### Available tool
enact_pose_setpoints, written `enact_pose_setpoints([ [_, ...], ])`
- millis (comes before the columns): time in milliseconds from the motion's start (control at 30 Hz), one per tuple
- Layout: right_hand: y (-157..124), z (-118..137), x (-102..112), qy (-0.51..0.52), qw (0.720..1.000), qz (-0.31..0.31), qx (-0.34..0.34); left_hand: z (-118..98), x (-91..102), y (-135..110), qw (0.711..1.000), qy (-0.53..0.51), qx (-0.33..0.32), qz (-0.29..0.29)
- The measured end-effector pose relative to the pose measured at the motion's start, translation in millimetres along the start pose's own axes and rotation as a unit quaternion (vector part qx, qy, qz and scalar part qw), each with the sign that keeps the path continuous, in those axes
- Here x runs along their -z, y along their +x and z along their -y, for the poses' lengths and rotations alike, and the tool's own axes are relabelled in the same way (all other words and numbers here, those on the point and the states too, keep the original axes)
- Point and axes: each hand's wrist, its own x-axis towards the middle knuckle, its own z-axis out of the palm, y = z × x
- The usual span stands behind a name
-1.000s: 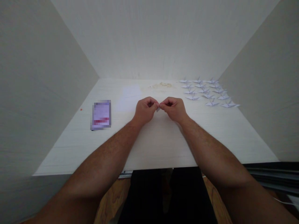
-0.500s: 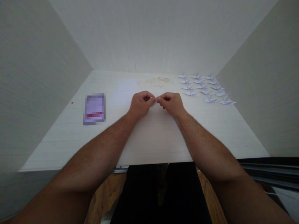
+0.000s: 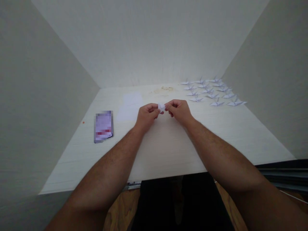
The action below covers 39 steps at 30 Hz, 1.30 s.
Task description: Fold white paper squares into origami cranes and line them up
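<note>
Small folded white paper (image 3: 161, 108) sits between both hands — the left hand (image 3: 147, 115) pinching one side, the right hand (image 3: 179, 110) the other. Beyond the right hand, rightward, stand white folded-paper birds (image 3: 206, 91); left of the left hand lie flat white paper sheets (image 3: 130, 106) and, farther out, a blurred purple rectangular item (image 3: 103, 123).

No lettering, brand, number or sign can be read. The flat, rectangular, purple-and-grey object with a dark red stripe (image 3: 103, 123), lying on the white, faintly streaked counter (image 3: 166, 154), is pixelated past reading.
</note>
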Motion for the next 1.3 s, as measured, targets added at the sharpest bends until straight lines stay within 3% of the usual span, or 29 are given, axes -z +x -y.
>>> enact_pose_setpoints([
  [100,0,-2,-1,-0.004,0.998,-0.002,0.056,2,-0.7,0,0.999,0.024,0.013,-0.043],
  [233,-2,-2,-4,-0.053,0.993,-0.033,0.098,1,-2.2,-2,0.998,0.051,0.01,-0.043],
  [367,-1,-2,-4,-0.066,0.992,-0.057,0.086,-1,-3.6,-3,0.997,0.066,0.005,-0.031],
  [567,1,-3,-3,-0.014,0.998,-0.04,0.048,-2,-2.5,-2,0.997,0.069,-0.003,-0.037],
  [767,-1,1,-2,0.042,0.999,-0.018,0.026,-2,-2.2,-3,0.999,-0.036,0.032,0.001],
  [900,-2,0,-3,0.055,0.997,-0.029,0.049,-6,-4.1,-5,0.994,-0.089,0.066,0.014],
  [1167,-5,-2,-3,-0.064,0.989,-0.043,0.125,-8,-4.6,-6,0.993,-0.098,0.071,-0.008],
  [1300,-7,2,-4,-0.07,0.989,-0.033,0.126,-5,-3.5,-3,0.993,-0.105,0.06,-0.014],
])
